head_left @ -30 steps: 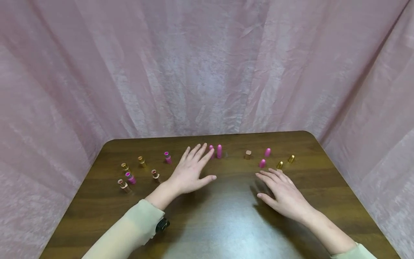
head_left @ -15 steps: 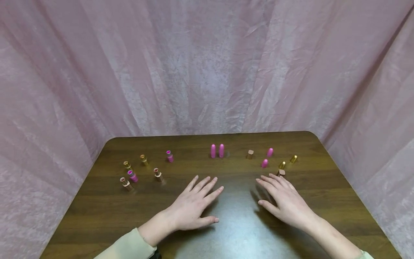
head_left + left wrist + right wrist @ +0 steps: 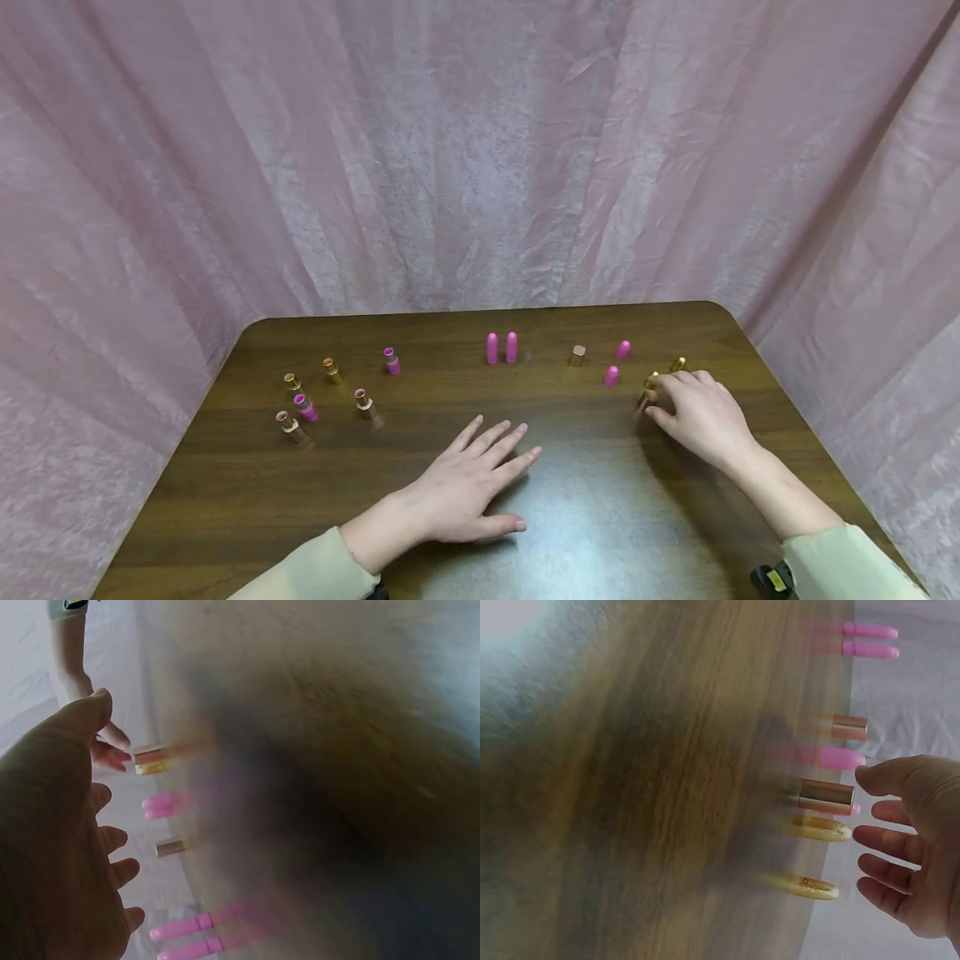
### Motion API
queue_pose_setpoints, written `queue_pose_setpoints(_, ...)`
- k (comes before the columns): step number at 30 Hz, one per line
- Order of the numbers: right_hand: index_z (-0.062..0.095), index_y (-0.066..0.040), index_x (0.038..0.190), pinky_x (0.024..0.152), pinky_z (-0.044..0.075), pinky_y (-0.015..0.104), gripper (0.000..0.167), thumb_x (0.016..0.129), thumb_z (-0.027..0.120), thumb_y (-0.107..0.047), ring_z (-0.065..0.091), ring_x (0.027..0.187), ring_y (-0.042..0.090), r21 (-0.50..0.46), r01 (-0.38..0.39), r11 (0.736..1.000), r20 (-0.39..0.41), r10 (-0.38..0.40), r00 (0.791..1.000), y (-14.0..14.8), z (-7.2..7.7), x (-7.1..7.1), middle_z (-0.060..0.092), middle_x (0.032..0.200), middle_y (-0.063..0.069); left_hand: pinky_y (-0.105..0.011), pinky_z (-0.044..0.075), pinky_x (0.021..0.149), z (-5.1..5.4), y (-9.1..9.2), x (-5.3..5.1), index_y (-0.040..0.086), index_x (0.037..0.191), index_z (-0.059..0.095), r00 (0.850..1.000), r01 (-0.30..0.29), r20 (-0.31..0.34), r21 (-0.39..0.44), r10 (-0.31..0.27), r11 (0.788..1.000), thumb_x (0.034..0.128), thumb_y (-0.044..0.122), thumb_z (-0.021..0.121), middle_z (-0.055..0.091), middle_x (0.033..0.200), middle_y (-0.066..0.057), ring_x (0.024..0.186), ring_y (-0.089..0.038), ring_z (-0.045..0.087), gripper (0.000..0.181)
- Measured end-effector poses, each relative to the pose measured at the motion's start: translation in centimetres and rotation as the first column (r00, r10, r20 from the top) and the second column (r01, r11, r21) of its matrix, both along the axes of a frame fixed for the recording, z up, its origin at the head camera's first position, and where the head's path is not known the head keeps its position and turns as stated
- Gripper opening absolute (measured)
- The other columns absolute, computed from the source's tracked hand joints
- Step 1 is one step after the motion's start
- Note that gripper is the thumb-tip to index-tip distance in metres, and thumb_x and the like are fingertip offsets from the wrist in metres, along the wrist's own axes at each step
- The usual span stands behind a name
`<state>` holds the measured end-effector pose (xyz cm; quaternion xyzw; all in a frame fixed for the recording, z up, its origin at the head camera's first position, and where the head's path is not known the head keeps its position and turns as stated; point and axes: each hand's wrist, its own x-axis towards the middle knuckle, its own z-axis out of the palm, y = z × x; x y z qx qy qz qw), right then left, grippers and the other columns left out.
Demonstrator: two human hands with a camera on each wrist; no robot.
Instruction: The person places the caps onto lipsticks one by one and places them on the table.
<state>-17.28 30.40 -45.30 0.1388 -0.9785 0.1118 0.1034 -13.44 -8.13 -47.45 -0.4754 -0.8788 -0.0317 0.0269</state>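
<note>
My right grip point(image 3: 703, 418)'s parted at the rose-gold lipstick cap point(image 3: 826, 796), contact unclear; left grip point(image 3: 459, 492) spread, well left of it.

Rose-gold cap point(image 3: 826, 796), upright, on wooden table point(image 3: 225, 500)

The right hand point(image 3: 701, 417) has moved farther right and forward; its fingers, stretched out earlier, now bend down about the top of the copper cap point(image 3: 826, 796), contact unclear. They now cover part of that cap and the lower part of the nearer gold cap point(image 3: 652, 380). The left hand point(image 3: 461, 496) has drawn back across the counter point(image 3: 480, 400), uncovering the left pink cap point(image 3: 492, 348). The right wristband point(image 3: 772, 580) has come into view.
</note>
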Motion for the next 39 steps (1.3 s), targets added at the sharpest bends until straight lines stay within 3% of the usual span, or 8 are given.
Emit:
queue_pose_setpoints(11,0.074,-0.008,0.111,0.078,0.051,0.055,0.030,0.086,0.079,-0.025,0.062,0.096,0.038,0.033,0.035,0.999,0.065,-0.037,0.997,-0.2,-0.6,-1.5,0.075,0.102,0.007,-0.053,0.004,0.124,0.7,7.6,-1.8,0.030,0.166,0.012,0.999,0.034,-0.019,-0.110,-0.037,0.993,0.0956,0.080,0.028,0.008,0.171,-0.003,0.157,-0.024,0.007,0.087)
queue_pose_setpoints(17,0.074,-0.013,0.099,0.068,0.050,0.052,0.017,0.085,0.077,-0.022,0.063,0.085,0.033,0.052,0.048,0.997,0.106,-0.053,0.993,-0.9,-0.5,-2.2,0.069,0.081,-0.006,-0.050,0.001,0.124,0.5,10.3,-1.8,0.033,0.166,0.008,0.999,0.039,0.014,-0.141,-0.037,0.989,0.0949,0.080,0.031,0.005,0.172,-0.001,0.157,-0.021,0.003,0.088)
queue_pose_setpoints(28,0.068,-0.016,0.085,0.058,0.047,0.049,0.011,0.081,0.078,-0.017,0.062,0.075,0.030,0.069,0.049,0.996,0.114,-0.057,0.992,-1.1,-0.6,-2.7,0.058,0.068,-0.008,-0.049,0.003,0.125,0.2,11.2,-1.6,0.034,0.165,0.011,0.999,0.031,0.032,-0.163,-0.026,0.986,0.0938,0.082,0.028,0.010,0.172,0.000,0.156,-0.022,0.010,0.088)
queue_pose_setpoints(33,0.056,-0.020,0.072,0.053,0.040,0.042,0.024,0.082,0.078,-0.017,0.051,0.065,0.022,0.072,0.048,0.996,0.133,-0.058,0.989,-1.2,-0.8,-2.7,0.050,0.063,-0.006,-0.049,0.004,0.124,0.2,11.1,-1.6,0.034,0.165,0.014,0.998,0.038,0.049,-0.160,-0.030,0.986,0.0939,0.082,0.027,0.013,0.171,0.000,0.156,-0.023,0.013,0.087)
queue_pose_setpoints(39,0.057,-0.021,0.072,0.055,0.040,0.041,0.027,0.082,0.082,-0.019,0.051,0.067,0.021,0.045,0.043,0.998,0.105,-0.047,0.993,-1.4,-0.5,-2.2,0.051,0.065,-0.008,-0.050,0.003,0.124,0.3,10.5,-1.6,0.033,0.165,0.014,0.998,0.029,0.068,-0.148,-0.019,0.989,0.0944,0.081,0.029,0.014,0.171,-0.001,0.156,-0.023,0.012,0.087)
